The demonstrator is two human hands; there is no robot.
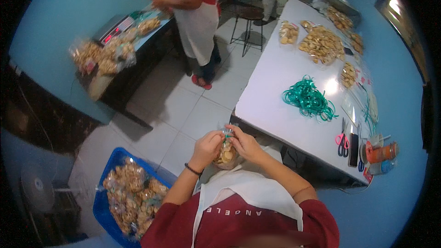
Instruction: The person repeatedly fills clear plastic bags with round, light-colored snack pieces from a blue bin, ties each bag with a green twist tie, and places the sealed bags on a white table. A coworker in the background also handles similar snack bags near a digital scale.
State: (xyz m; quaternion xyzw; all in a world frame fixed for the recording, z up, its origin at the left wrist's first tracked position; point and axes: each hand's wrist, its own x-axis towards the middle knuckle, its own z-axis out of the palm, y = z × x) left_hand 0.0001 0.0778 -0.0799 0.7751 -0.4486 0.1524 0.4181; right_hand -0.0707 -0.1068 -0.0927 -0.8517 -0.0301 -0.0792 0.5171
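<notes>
A clear plastic bag of round tan biscuits or chips (226,157) rests upright in front of my apron. Both hands meet at its gathered neck, where a strip of green ribbon (227,137) shows. My left hand (208,145) pinches the neck from the left, a dark beaded bracelet on its wrist. From the right, my right hand (245,144) grips the same neck with thumb and fingers. The fingers hide part of the ribbon, so I cannot tell whether it is knotted. A heap of cut green ribbons (308,98) lies on the white table (262,91) ahead to the right.
A blue crate (100,202) full of filled bags stands at lower left. Pink-handled scissors (341,139), a dark phone (353,150) and several filled bags (322,43) lie on the table. A co-worker (196,24) stands near a digital scale (115,29); a stool (248,15) stands beyond.
</notes>
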